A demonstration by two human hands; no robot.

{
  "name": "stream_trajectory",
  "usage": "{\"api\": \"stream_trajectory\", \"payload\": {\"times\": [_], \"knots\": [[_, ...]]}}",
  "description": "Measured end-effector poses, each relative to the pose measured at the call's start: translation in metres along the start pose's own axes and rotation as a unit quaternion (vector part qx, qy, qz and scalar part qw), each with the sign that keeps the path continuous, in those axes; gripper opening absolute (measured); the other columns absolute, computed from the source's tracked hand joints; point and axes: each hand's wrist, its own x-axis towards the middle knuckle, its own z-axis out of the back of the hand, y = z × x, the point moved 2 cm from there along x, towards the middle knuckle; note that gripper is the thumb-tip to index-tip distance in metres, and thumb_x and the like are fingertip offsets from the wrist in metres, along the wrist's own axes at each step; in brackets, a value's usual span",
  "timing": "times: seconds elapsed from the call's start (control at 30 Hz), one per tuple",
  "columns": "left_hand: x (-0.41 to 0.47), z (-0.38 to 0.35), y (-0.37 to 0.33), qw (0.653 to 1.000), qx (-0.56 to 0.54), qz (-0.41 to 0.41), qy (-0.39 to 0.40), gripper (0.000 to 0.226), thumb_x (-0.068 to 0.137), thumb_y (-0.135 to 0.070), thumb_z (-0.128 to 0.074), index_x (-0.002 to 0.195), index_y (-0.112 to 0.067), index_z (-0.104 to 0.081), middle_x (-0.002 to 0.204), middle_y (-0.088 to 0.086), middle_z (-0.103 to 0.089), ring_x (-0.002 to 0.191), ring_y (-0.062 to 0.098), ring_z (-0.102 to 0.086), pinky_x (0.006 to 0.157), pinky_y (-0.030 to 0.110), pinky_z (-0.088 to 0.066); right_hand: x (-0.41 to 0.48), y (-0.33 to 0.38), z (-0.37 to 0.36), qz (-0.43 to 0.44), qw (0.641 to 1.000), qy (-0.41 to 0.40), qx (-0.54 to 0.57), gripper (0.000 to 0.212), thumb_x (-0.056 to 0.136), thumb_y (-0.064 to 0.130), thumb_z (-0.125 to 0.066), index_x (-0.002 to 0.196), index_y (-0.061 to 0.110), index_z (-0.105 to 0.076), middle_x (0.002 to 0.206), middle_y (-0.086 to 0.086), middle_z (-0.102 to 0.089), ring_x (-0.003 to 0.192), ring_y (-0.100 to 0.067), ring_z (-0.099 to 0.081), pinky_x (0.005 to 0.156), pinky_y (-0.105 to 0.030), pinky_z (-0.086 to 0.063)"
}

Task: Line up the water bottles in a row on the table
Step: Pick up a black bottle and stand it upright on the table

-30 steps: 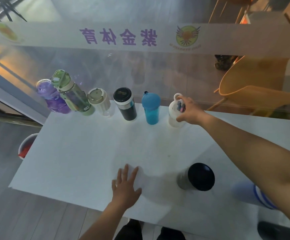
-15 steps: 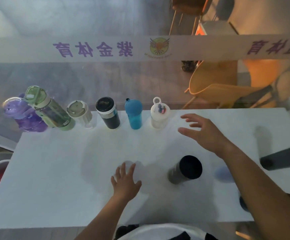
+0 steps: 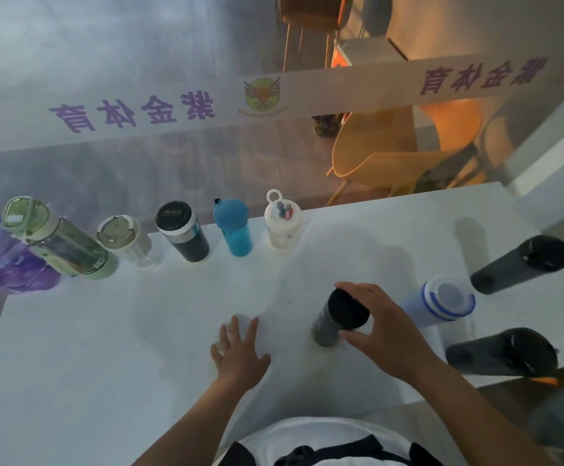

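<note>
Several bottles stand in a row along the far edge of the white table: a purple bottle, a green bottle, a clear cream-lidded bottle, a black tumbler, a blue bottle and a white bottle. My right hand wraps its fingers around a grey bottle with a black lid near the table's middle. My left hand lies flat on the table, fingers spread. To the right stand a pale blue bottle and two dark bottles.
A glass partition with a white banner rises right behind the row. Orange chairs stand beyond it. The table's right edge runs just past the dark bottles.
My right hand let go of the white bottle at the row's end, drew back toward me and closed around the grey black-lidded bottle. The left hand stayed flat; the view shifted right.
</note>
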Motion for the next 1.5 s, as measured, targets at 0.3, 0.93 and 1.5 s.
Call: {"api": "stream_trajectory", "payload": {"times": [0.3,0.93,1.5], "knots": [[0.002,0.001,0.008,1.0,-0.007,-0.014,0.016,0.081,0.092,-0.047,-0.051,0.151,-0.046,0.002,0.162,0.001,0.021,0.148,0.029,0.017,0.119,0.052,-0.002,0.077,0.006,0.047,-0.053,0.993,-0.088,0.061,0.065,0.075,0.019,-0.079,0.133,0.025,-0.052,0.123,0.001,-0.056,0.11,-0.015,-0.053,0.094,-0.032,-0.048],[-0.003,0.004,0.024,0.999,0.009,-0.017,0.043,0.079,0.091,-0.039,-0.055,0.152,-0.046,-0.005,0.162,-0.01,0.016,0.15,0.022,0.011,0.116,0.056,-0.021,0.225,-0.011,0.059,-0.035,0.995,-0.097,-0.013,0.058,0.08,0.022,-0.076,0.132,0.021,-0.05,0.126,-0.005,-0.058,0.112,-0.027,-0.055,0.089,-0.035,-0.052],[-0.007,0.022,0.01,0.999,-0.017,-0.019,0.029,0.07,0.092,-0.041,-0.051,0.153,-0.039,-0.015,0.163,-0.005,0.001,0.15,0.023,0.003,0.117,0.057,-0.014,0.195,-0.002,0.073,-0.092,0.993,-0.078,0.003,0.079,0.078,0.038,-0.078,0.142,0.019,-0.035,0.141,-0.006,-0.049,0.125,-0.029,-0.051,0.098,-0.043,-0.048]]}}
